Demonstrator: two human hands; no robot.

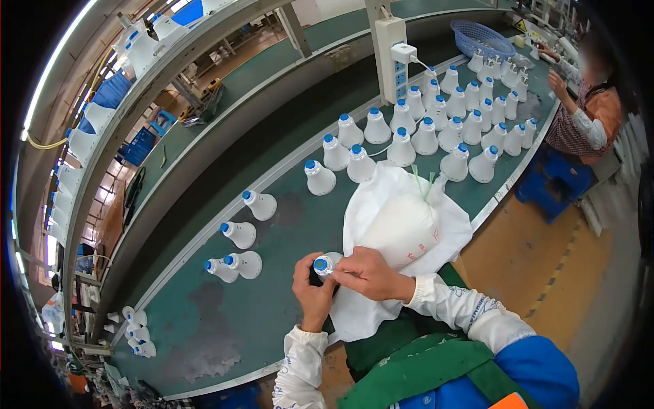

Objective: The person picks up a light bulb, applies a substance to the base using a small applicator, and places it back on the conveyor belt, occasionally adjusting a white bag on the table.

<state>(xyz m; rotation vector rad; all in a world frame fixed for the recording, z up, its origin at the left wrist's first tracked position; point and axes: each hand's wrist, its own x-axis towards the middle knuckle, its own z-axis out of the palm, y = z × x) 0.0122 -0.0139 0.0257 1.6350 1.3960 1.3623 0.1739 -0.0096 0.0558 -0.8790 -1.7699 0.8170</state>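
Note:
A white bulb housing with a blue top [328, 263] is upright near the front edge of the bench. My left hand [313, 292] grips its side, with the thumb and fingers curled round it. From the right, my right hand [371, 274] reaches to the top of the same housing with its fingers pinched together. What lies in that pinch is too small to make out. Under and beside my right hand, a white plastic bag [402, 228] with faint red print lies on a white cloth-like sheet [354, 315].
Several blue-topped housings [400, 147] stand in rows farther along the green bench [272, 300]; a few more [240, 234] are to the left. A power strip [392, 58] rises behind them. A blue basket [481, 38] is at the far end, near a co-worker [591, 109].

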